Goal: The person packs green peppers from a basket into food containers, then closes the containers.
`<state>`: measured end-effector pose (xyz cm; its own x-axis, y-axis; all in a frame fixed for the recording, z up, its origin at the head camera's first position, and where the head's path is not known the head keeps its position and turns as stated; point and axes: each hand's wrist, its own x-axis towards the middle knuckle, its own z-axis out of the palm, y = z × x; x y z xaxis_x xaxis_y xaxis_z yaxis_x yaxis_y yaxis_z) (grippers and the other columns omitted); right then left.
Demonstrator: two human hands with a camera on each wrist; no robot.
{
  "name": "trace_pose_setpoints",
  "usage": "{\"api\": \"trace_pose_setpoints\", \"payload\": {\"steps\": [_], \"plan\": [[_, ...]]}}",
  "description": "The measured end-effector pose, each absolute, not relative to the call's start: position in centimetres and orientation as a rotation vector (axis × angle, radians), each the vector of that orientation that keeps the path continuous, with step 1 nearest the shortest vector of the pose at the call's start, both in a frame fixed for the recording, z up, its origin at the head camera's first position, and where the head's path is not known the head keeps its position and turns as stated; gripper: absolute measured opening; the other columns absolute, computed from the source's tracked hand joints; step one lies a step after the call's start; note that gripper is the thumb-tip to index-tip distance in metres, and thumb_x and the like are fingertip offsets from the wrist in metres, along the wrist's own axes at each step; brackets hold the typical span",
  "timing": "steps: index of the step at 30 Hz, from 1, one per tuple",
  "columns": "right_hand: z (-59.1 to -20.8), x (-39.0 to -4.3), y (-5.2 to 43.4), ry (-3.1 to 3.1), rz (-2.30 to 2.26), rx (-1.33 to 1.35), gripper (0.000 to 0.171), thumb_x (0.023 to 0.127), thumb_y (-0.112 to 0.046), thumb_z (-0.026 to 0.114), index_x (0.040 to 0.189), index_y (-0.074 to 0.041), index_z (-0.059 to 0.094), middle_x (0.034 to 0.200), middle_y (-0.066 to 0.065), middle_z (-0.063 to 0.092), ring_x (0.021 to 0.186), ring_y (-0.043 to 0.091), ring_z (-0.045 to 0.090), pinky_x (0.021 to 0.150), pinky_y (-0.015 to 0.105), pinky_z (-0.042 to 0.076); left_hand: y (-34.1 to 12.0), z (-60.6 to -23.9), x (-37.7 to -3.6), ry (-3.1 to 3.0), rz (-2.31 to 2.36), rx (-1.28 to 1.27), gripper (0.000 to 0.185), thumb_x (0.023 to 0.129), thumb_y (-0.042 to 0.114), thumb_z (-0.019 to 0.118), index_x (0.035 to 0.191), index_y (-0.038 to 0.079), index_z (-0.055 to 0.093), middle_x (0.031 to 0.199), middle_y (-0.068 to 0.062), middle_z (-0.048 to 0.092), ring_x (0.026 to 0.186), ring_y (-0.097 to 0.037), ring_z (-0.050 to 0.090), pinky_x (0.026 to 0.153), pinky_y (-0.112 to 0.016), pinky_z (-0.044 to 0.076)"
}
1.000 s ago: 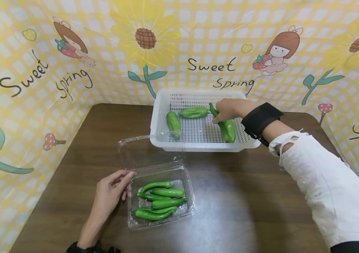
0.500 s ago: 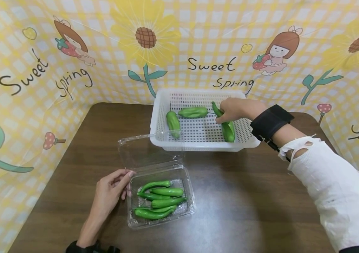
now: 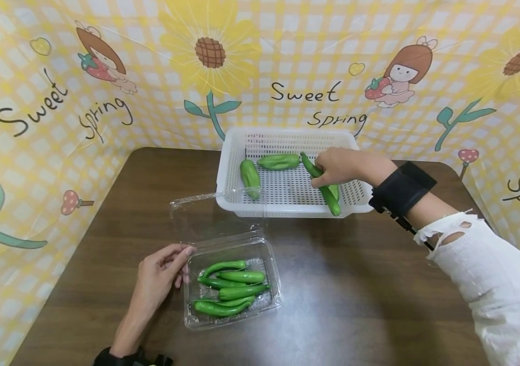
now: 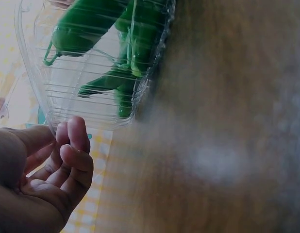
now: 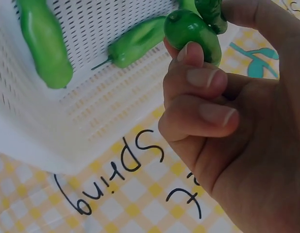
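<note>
My right hand [image 3: 344, 165] is over the right side of the white basket [image 3: 230, 201] and pinches a long green pepper [image 3: 330, 201] between thumb and fingers. The right wrist view shows the glossy rounded pepper [image 5: 191, 34] at the fingertips. Behind the held pepper, a wider green pepper [image 3: 335, 190] is mostly hidden. My left hand [image 3: 155, 278] pinches the left edge of a clear plastic clamshell box [image 3: 272, 307], whose lid [image 3: 219, 223] stands open. Several slim green peppers [image 3: 241, 293] lie in the box; in the left wrist view its ribbed wall [image 4: 67, 102] shows them through.
Two more wide peppers lie in the basket, one pepper [image 3: 251, 178] at its left and another pepper [image 3: 279, 161] near its back. The brown wooden table [image 3: 333, 284] ends at a yellow checked cloth [image 3: 150, 101]. The raised lid overlaps the basket's front-left corner in the head view.
My right hand has shifted right and slightly toward me, and the long pepper's lower end now sticks out past the wider pepper. My left hand and the box hold their place.
</note>
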<state>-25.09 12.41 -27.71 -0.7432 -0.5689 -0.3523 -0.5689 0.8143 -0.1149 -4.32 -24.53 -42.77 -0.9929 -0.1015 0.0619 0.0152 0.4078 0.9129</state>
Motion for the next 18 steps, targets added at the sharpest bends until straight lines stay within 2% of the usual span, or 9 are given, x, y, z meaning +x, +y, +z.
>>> {"api": "trace_pose_setpoints", "payload": {"steps": [9, 18], "plan": [[-27.9, -23.7, 12.1, 2.608, -0.015, -0.924, 0.029, 0.091, -0.035, 0.064, 0.083, -0.007, 0.062, 0.069, 0.002, 0.062, 0.058, 0.013, 0.054, 0.055, 0.023, 0.045, -24.6, -42.7, -4.3, -2.546, -1.654, 0.091, 0.021, 0.099, 0.027, 0.062, 0.104, 0.009, 0.072, 0.066, -0.012, 0.065, 0.047, -0.025, 0.059, 0.041, -0.031, 0.050], [-28.3, -22.2, 12.0, 2.608, -0.014, -0.962, 0.029, 0.091, -0.035, 0.064, 0.080, -0.009, 0.059, 0.067, 0.000, 0.056, 0.059, 0.013, 0.051, 0.054, 0.024, 0.042, -24.6, -42.7, -4.3, -2.545, -1.647, 0.083, 0.021, 0.099, 0.027, 0.063, 0.103, 0.009, 0.072, 0.066, -0.014, 0.065, 0.046, -0.025, 0.059, 0.041, -0.031, 0.050]]}}
